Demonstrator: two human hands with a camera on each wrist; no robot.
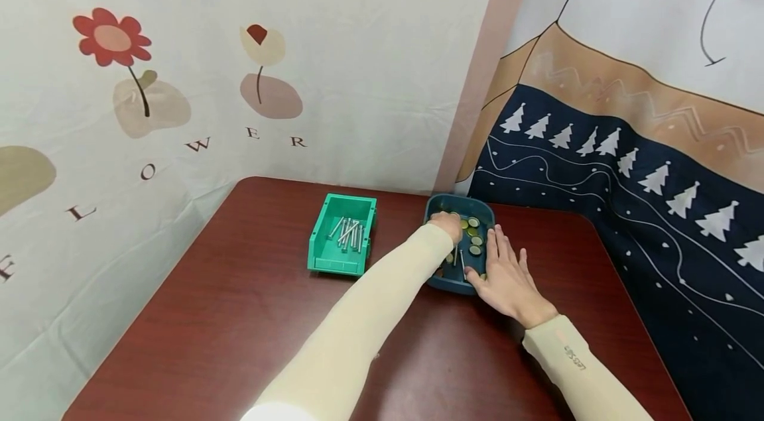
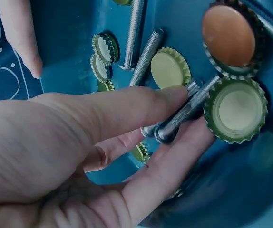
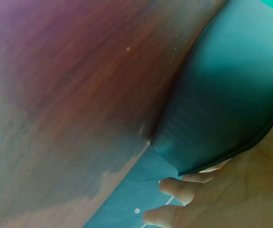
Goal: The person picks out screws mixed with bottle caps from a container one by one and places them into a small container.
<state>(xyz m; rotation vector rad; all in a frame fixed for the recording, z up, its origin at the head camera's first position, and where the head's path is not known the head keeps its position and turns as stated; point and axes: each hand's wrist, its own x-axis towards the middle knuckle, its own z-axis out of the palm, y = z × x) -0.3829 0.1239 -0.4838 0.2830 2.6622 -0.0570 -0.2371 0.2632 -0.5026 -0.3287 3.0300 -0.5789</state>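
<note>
My left hand (image 1: 446, 225) reaches down into a dark blue tray (image 1: 456, 287). In the left wrist view its thumb and fingers pinch silvery threaded bolts (image 2: 188, 110), apparently two lying side by side. A green bottle cap (image 2: 237, 110) touches or nearly touches a fingertip. Around them lie more caps, among them an orange-brown cap (image 2: 228, 35) and a pale green cap (image 2: 169, 69), plus loose bolts (image 2: 147, 57). My right hand (image 1: 507, 275) rests against the tray's right side, fingers extended along it and thumb over the rim. The right wrist view shows the tray's outer wall (image 3: 227, 95) beside the palm.
A green bin (image 1: 337, 266) stands left of the tray, holding several bolts (image 1: 350, 233). Both containers sit toward the far edge of a reddish-brown table (image 1: 227, 315). Behind it hang a pale printed cloth (image 1: 370, 76) and a dark blue cloth with white trees (image 1: 555, 162).
</note>
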